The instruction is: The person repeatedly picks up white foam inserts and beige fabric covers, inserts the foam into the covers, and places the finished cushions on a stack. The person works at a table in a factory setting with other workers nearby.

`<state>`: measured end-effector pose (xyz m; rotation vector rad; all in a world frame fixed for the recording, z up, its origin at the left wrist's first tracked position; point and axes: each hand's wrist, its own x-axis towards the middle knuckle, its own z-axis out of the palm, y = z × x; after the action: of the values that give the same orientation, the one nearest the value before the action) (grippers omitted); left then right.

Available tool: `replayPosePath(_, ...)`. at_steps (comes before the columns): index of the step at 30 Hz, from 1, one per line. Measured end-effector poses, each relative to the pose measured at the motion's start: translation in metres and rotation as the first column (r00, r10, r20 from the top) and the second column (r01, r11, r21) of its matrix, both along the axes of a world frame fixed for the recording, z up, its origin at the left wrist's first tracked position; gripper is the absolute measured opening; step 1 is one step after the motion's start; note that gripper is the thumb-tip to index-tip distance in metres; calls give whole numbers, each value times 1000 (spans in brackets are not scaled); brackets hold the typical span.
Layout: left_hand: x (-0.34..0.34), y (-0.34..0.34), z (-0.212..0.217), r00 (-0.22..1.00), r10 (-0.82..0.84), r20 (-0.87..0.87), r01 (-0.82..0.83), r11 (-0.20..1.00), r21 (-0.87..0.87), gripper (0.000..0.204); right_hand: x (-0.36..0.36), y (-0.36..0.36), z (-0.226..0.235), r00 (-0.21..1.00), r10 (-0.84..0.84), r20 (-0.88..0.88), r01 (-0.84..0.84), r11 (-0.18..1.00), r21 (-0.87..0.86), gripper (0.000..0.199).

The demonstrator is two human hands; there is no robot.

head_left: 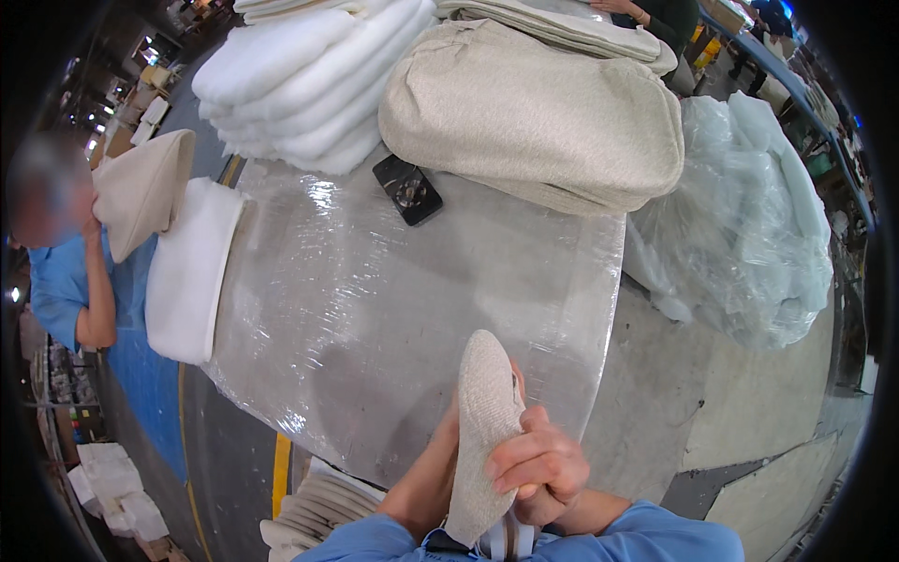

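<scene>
Close to my body, at the near edge of the table, I hold a beige woven cushion cover [482, 426] upright, seen nearly edge-on. My right hand [538, 468] has its fingers curled tightly on the cover's right edge. Behind the fabric is my left hand [518, 377]; only a little of its fingers shows past the right side, and the palm is hidden. The cover stands between the two hands. Below my left forearm, several folded beige covers [328, 510] lie stacked.
The table [403, 309] is wrapped in clear plastic. On it are white padding sheets [300, 84], a pile of beige covers [534, 112] and a black phone [408, 190]. Plastic-wrapped padding [740, 225] stands right. At left, a co-worker holds a beige cover [145, 192] near a white pad [192, 272].
</scene>
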<state>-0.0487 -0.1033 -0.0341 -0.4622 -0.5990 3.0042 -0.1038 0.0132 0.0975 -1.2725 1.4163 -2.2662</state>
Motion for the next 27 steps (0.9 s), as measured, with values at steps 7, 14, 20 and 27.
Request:
replayPosePath(7, -21, -51, 33, 992, 121, 28, -39, 522, -852, 70, 8, 2, 8, 997, 78, 7, -78, 994, -76, 16)
replayPosePath(14, -32, -58, 143, 940, 109, -324, -251, -422, -871, 69, -5, -12, -9, 997, -79, -12, 79, 997, 24, 20)
replayPosePath(20, -34, -27, 139, 805, 557, -205, -203, -66, -977, 53, -21, -40, -36, 983, -132, 128, 103, 971, 214, 15)
replayPosePath(27, 27, -28, 132, 963, 222, -156, -134, -111, -985, 89, -60, -29, -21, 817, 212, 536, -355, 918, 178, 54)
